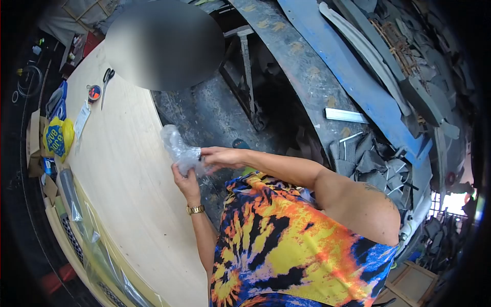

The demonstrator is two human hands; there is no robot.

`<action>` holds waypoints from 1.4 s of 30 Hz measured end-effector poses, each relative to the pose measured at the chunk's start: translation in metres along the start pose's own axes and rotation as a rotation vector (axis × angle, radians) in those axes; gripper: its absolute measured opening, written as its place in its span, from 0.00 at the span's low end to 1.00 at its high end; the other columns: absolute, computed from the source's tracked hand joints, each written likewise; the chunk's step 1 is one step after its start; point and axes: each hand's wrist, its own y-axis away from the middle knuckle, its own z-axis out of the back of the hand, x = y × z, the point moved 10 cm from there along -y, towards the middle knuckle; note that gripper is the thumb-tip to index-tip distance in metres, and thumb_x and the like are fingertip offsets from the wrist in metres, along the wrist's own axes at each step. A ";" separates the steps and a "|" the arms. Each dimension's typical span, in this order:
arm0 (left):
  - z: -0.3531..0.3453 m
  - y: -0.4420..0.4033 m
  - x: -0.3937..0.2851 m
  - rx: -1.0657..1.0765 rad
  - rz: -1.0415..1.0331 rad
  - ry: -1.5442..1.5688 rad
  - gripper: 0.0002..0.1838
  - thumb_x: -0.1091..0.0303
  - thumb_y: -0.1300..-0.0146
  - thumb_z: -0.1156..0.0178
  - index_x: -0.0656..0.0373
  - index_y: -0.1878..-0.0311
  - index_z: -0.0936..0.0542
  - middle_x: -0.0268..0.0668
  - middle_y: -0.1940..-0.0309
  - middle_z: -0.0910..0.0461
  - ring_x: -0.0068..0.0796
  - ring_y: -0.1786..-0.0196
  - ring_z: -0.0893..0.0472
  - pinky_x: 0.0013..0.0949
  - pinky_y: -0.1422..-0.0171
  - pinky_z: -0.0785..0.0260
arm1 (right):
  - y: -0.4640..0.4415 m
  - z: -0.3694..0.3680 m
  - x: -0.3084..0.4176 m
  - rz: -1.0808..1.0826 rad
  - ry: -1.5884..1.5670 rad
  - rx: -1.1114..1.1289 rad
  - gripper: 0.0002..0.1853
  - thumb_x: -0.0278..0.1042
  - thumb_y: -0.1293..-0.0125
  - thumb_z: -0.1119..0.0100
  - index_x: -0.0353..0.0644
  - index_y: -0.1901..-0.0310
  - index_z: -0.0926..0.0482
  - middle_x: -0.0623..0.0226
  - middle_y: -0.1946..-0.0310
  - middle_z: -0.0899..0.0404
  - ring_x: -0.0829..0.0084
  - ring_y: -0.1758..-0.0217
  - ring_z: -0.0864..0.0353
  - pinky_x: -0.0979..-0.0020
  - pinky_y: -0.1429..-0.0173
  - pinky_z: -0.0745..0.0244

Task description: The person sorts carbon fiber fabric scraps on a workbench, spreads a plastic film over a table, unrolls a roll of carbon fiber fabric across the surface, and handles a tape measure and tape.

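Holding a crumpled, see-through plastic wrap at the near edge of the pale worktop, pinching its lower end between the thumb and fingers of the left hand while wearing a gold-coloured watch. Bringing the bent fingers of the right hand against the same end from the side away from the worktop, in a grip too blurred to tell. Slanting the wrap's long axis up and away from both hands, with the free end over the worktop's edge and the left hand nearer the worktop. Working within sight of black-handled scissors and a tape roll near the worktop's far end.
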 end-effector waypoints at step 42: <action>0.382 0.163 -0.001 -0.854 0.020 -0.890 0.17 0.69 0.44 0.38 0.62 0.50 0.23 0.46 0.49 0.24 0.49 0.44 0.27 0.39 0.37 0.36 | 0.023 0.153 0.067 0.250 1.271 -0.216 0.27 0.20 0.41 0.46 0.37 0.38 0.34 0.54 0.43 0.31 0.63 0.54 0.25 0.69 0.46 0.30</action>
